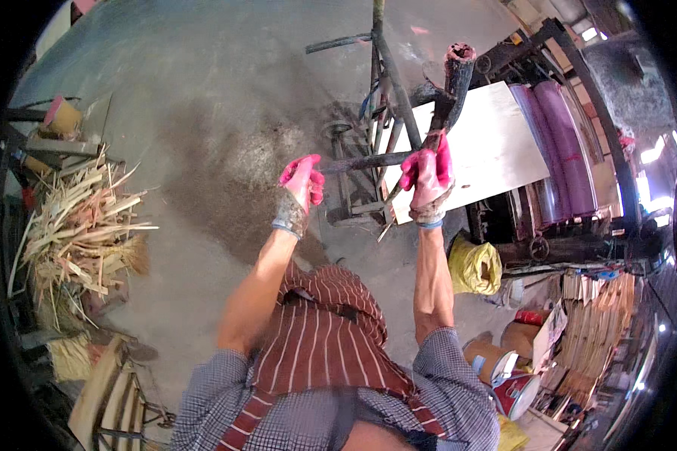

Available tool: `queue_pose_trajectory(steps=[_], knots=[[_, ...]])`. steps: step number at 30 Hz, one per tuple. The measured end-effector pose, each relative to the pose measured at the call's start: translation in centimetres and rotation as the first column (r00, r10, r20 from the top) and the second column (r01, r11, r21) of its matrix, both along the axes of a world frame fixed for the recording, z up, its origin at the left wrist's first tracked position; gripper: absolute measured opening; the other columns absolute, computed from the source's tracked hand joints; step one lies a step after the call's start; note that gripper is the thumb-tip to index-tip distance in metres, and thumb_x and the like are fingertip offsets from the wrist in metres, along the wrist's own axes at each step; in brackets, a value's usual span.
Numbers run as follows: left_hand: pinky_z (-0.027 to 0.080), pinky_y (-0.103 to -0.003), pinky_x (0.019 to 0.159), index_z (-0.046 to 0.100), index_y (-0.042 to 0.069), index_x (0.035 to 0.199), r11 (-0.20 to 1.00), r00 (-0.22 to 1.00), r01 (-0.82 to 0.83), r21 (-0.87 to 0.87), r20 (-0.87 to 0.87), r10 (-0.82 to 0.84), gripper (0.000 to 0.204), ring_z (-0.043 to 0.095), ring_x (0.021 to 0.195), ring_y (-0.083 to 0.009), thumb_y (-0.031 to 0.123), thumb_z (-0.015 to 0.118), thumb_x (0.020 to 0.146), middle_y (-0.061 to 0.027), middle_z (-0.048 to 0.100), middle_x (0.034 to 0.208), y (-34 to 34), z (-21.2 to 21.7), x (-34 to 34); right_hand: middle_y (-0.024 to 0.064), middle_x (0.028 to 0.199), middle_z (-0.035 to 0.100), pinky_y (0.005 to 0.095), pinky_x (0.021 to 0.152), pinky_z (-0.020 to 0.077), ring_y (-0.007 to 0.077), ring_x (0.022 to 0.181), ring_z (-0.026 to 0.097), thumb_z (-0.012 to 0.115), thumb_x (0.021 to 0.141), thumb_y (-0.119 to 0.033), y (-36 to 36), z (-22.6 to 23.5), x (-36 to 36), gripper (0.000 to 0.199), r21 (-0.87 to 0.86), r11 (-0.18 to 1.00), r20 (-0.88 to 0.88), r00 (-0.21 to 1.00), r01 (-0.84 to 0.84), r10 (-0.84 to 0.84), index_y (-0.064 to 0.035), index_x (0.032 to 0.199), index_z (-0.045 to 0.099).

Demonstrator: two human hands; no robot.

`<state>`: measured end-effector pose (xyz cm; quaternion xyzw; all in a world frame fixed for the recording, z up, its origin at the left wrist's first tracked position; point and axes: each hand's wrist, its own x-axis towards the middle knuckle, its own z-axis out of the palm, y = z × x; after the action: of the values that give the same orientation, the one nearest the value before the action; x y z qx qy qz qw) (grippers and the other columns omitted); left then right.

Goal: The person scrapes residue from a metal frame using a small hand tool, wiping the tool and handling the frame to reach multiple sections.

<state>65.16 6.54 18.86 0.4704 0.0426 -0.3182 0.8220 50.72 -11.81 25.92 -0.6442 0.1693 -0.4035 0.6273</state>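
Both my hands wear pink-stained gloves with grimy cuffs and reach forward over the floor. My left hand (pixel 302 186) is closed, its curled fingers at the left end of a dark horizontal bar (pixel 368 161). Farther right, my right hand (pixel 430 177) is closed around the lower end of a thick, dark, branched handle (pixel 456 86). That handle rises away from me to a pink-smeared, hollow-looking tip. Just beyond the bar stands a dark metal frame (pixel 400 83) of poles and crosspieces. How the bar and handle join is hidden by my right hand.
A large pale sheet (pixel 496 143) lies right of the frame, beside purple rollers (pixel 566 146) on a machine. Below stands a yellow sack (pixel 475 267), near drums (pixel 515 391) and stacked wood sheets (pixel 594 323). Splintered wood strips (pixel 83 233) are heaped at left.
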Motion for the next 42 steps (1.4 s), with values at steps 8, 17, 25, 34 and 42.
queue_pose_trajectory(steps=[8, 17, 25, 34, 42], knots=[[0.038, -0.025, 0.039, 0.068, 0.011, 0.116, 0.989, 0.99, -0.136, 0.056, -0.013, 0.137, 0.031, 0.049, 0.045, -0.0095, 0.036, 0.061, 0.098, -0.0002, 0.06, 0.066, 3.4, -0.6, 1.4, 0.0058, 0.066, 0.06, 0.0235, 0.043, 0.04, 0.0107, 0.047, 0.051, 0.051, 0.105, -0.032, -0.6, 1.9, -1.3, 0.038, -0.011, 0.997, -0.1, 0.992, 0.079, -0.08, -0.0062, 0.134, 0.052], [0.038, -0.026, 0.038, 0.069, 0.009, 0.112, 0.981, 0.986, -0.16, 0.107, -0.026, 0.164, 0.029, 0.049, 0.045, -0.0099, 0.034, 0.063, 0.098, -0.0009, 0.061, 0.066, 4.9, -0.7, 2.3, 0.0062, 0.066, 0.059, 0.0239, 0.042, 0.0392, 0.0108, 0.045, 0.05, 0.049, 0.104, -0.027, 1.3, 3.7, 0.4, 0.044, 0.061, 0.973, -0.173, 0.963, 0.221, -0.208, -0.0049, 0.143, 0.048], [0.039, -0.025, 0.041, 0.068, 0.01, 0.115, 0.999, 0.999, -0.041, -0.025, -0.016, 0.04, 0.031, 0.049, 0.048, -0.0084, 0.035, 0.06, 0.1, 0.001, 0.06, 0.068, 6.2, -1.2, 3.0, 0.0026, 0.065, 0.056, 0.0236, 0.043, 0.0369, 0.0096, 0.048, 0.047, 0.053, 0.102, -0.03, 3.7, 4.9, 2.0, 0.054, -0.043, 0.971, -0.147, 0.959, 0.237, -0.24, -0.0035, 0.148, 0.042], [0.039, -0.026, 0.041, 0.068, 0.009, 0.114, 0.999, 0.999, 0.031, 0.042, -0.046, -0.029, 0.03, 0.05, 0.048, -0.0095, 0.035, 0.06, 0.1, -0.0012, 0.061, 0.068, 5.2, -0.2, 3.7, 0.0032, 0.068, 0.057, 0.0247, 0.043, 0.0368, 0.0092, 0.048, 0.046, 0.052, 0.101, -0.019, 3.7, -0.2, 3.9, 0.052, -0.045, 0.933, 0.033, 0.934, 0.356, -0.355, -0.004, 0.149, 0.04], [0.038, -0.026, 0.042, 0.067, 0.007, 0.116, 0.981, 0.999, -0.038, 0.191, 0.025, 0.033, 0.032, 0.048, 0.047, -0.0077, 0.034, 0.06, 0.1, 0.0, 0.06, 0.068, 6.4, 0.4, 7.4, 0.0021, 0.068, 0.058, 0.0235, 0.045, 0.0398, 0.009, 0.051, 0.049, 0.054, 0.102, -0.027, 2.6, 0.9, 3.8, 0.056, 0.002, 0.875, -0.136, 0.867, 0.484, -0.479, -0.0003, 0.15, 0.039]])
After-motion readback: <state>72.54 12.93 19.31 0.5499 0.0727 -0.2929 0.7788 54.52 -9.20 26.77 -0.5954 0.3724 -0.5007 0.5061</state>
